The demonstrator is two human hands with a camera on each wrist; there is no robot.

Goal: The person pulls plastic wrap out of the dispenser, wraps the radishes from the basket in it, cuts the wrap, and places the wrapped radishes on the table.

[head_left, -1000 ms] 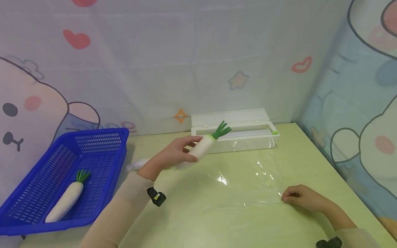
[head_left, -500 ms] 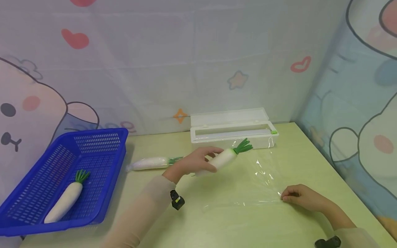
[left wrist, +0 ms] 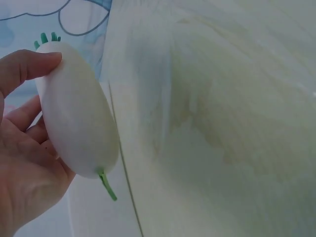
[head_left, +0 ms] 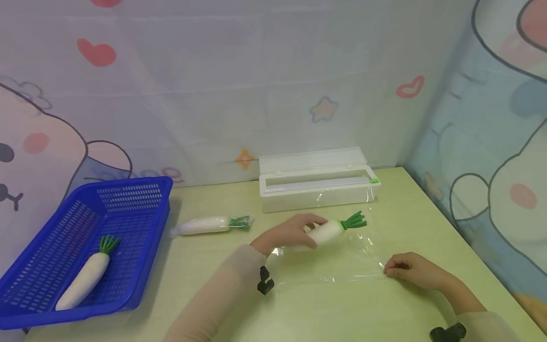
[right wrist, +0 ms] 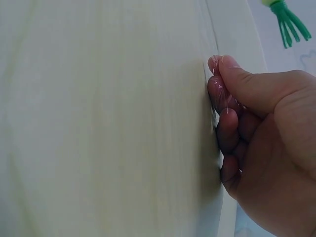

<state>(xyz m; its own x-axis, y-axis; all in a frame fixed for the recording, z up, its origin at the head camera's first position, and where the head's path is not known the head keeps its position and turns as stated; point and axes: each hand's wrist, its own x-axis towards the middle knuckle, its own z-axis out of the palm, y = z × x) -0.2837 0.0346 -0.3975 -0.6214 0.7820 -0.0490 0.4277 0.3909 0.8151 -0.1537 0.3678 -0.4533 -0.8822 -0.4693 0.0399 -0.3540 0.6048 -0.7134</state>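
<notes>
My left hand (head_left: 295, 233) grips a white radish (head_left: 326, 232) with green leaf stubs, over the clear plastic wrap spread on the table. In the left wrist view the radish (left wrist: 81, 111) lies between the thumb and the fingers, a thin green root at its lower end. At the right, my right hand (head_left: 416, 270) pinches the near corner of the plastic wrap (head_left: 342, 266). The right wrist view shows the film's edge between thumb and fingertips (right wrist: 217, 89). From there the wrap runs back to the white dispenser box (head_left: 316, 197), whose lid stands up.
A blue basket (head_left: 147, 266) at the left holds another radish (head_left: 85, 280). Behind my left forearm, a radish wrapped in film (head_left: 207, 225) lies on the pale green table (head_left: 325, 313). A printed cloth backdrop (head_left: 205, 95) rises along the table's back and right side.
My left hand has carried the radish right and toward me, from in front of the dispenser box to over the wrap. The wrapped radish is now uncovered. My right hand keeps its pinch.
</notes>
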